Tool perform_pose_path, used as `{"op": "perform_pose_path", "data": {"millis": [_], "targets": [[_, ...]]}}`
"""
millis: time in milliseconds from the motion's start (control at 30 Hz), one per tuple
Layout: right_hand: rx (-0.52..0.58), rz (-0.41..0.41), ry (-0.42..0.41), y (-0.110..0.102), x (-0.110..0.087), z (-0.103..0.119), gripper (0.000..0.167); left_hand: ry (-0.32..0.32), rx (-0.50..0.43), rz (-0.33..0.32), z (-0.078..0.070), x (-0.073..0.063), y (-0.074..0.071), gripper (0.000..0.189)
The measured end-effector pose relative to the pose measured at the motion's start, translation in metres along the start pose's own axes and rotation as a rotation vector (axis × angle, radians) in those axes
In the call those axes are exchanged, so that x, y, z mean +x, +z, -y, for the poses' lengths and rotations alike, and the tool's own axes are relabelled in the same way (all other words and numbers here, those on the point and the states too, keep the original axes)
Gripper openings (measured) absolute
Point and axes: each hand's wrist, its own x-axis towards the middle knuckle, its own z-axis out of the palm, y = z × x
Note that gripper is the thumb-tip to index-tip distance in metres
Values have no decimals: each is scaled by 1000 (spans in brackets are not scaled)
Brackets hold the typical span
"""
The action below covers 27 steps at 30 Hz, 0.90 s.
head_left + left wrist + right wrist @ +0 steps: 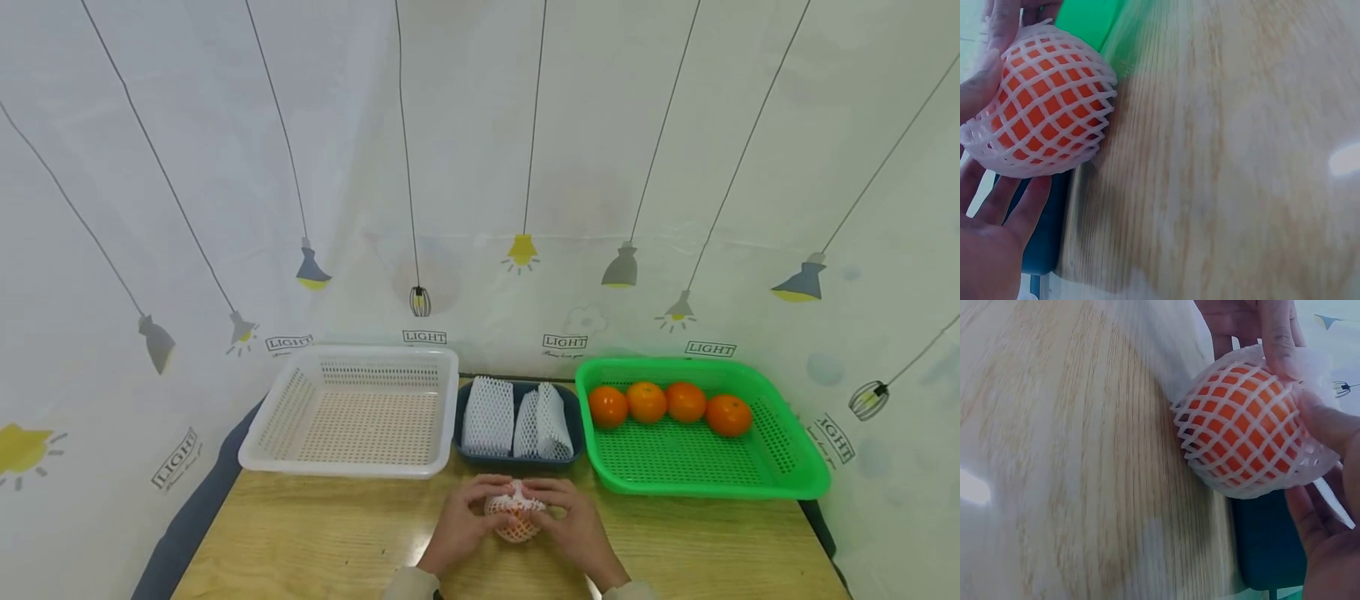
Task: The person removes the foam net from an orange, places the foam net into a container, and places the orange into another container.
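Note:
Between my two hands, near the front of the table, is an orange (pixel 517 527) inside a white foam net sleeve (pixel 1047 103). My left hand (pixel 467 518) holds its left side, thumb towards me and fingers on the far side. From the right, my right hand (pixel 576 525) grips the sleeve in the same manner, its thumb (pixel 1329 428) pressing the netting. The foam mesh stretches over the orange (pixel 1241 425) and bunches at the top between the fingers. Parts of the far fingers are hidden behind the fruit.
Behind the hands stands a dark blue tray (pixel 480 460) holding folded foam sleeves (pixel 489 417). To its left is a white perforated basket (pixel 345 469); to its right, a green basket (pixel 705 487) with several oranges (pixel 686 402) along its back. A printed curtain (pixel 480 167) hangs behind the wooden table (pixel 315 533).

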Motion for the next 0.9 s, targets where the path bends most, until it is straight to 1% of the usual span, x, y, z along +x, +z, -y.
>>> {"op": "perform_pose_path", "data": {"millis": [67,100,167,267,367,433,500,533,600,667,733,800,867,900], "targets": [[-1,-31,-58,1,1,1,31,-8,5,-23,-2,0,1,33],[4,-46,-82,1,1,1,29,-22,11,-33,-3,0,2,32],[12,-73,-103,2,1,2,29,-51,16,-53,-4,1,2,28],[36,-98,-80,4,1,3,29,-48,16,-84,-5,2,4,21],[48,-105,-48,5,1,3,30,-11,7,-121,-5,2,5,18],[57,-100,-39,4,1,3,28,11,6,-129,-5,3,5,17],[44,-86,-48,3,1,3,27,4,0,-120,-4,3,4,19],[29,-72,-52,1,1,2,29,-4,-4,-111,-3,3,4,23],[4,-24,-48,-2,1,1,40,-24,-16,-86,-2,2,2,32],[-4,53,-25,-5,-1,-1,54,-45,-35,-62,-1,2,1,40],[20,143,28,-8,-2,-4,66,-34,-44,-32,1,0,-2,47],[80,224,93,-9,-3,-8,69,-24,-49,7,4,-1,-3,52],[136,274,142,-10,-4,-12,67,-19,-61,65,7,-4,-5,60],[159,287,162,-10,-4,-13,65,-21,-65,95,9,-4,-5,65]]}}
